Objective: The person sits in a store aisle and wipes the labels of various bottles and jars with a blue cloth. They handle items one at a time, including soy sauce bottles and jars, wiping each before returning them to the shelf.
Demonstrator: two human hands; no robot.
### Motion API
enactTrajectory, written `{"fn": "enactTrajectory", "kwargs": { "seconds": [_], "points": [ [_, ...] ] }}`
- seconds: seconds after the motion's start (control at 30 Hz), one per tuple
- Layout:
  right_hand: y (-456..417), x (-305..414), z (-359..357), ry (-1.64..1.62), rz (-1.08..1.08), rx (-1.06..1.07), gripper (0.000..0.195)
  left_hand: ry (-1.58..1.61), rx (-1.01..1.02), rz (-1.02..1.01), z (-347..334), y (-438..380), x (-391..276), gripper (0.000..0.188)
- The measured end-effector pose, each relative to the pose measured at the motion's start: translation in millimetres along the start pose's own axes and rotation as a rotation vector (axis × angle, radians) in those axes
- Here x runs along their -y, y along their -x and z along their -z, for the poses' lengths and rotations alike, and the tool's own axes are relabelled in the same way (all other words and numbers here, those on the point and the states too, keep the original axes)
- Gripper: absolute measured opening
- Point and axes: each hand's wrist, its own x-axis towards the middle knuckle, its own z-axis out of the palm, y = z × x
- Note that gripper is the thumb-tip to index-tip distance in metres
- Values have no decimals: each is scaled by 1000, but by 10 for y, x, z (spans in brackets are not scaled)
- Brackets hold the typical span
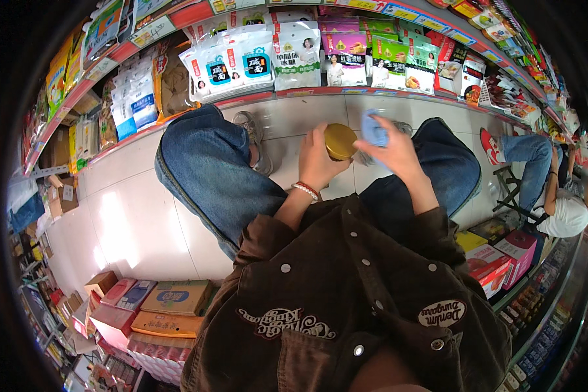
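Observation:
My left hand [317,159], with a beaded bracelet at the wrist, grips a jar with a round gold lid [340,141]. The lid faces up towards the camera, and the jar's body is mostly hidden beneath it. In my right hand [391,149] is a light blue cloth [374,128], blurred and held between thumb and fingers. The right fingertips are close to the lid's right edge; whether they touch it I cannot tell. Both hands are between my knees, above the tiled floor [318,112].
Ahead, a low shelf edge [318,91] carries bagged foods, with white pouches [231,63] in a basket. Cartons [176,296] are stacked behind me at the lower left. At the right, another person [566,210] sits near a folding stool [507,188] and more boxes [490,259].

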Motion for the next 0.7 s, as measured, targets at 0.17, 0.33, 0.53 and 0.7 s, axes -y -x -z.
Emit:
{"fn": "enactTrajectory", "kwargs": {
  "seconds": [0.17,0.33,0.53,0.7],
  "points": [
    [-129,-96,-310,180,105,426,90,-60,108,-78,-17,44,12,75],
    [-157,-199,-470,166,27,454,84,-124,180,-118,-54,93,126,72],
    [-260,-516,-664,90,-152,546,88,-86,374,92,-213,93,191,71],
    [-505,-1059,-871,114,-298,474,100,-146,479,329,-304,34,434,69]
  ]
}}
